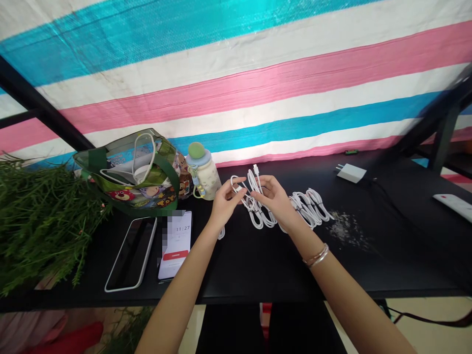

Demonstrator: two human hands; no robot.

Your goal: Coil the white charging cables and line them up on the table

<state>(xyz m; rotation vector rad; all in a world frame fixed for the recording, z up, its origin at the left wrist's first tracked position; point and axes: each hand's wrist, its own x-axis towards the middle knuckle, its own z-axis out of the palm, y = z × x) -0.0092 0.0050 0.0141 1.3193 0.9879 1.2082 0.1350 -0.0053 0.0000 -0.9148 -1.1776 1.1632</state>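
My left hand (225,200) pinches one plug end of a white cable, whose thin lead loops up between my hands. In my right hand (275,197) is a coil of the white cable (252,181), held between thumb and fingers, with its other plug pointing up. Below and behind my hands lie bundled white cables (257,216) on the black table (254,275). More coiled white cables (311,206) with dark ties rest just right of my right hand. Part of another white cable (221,233) shows beneath my left wrist.
A bottle (204,174) and a green bag (140,172) stand at the back left. Two phones (132,253) lie in front of the bag, beside green plants (47,221). To the right are a white charger (351,173), pale crumbs (346,228) and a white device (455,205).
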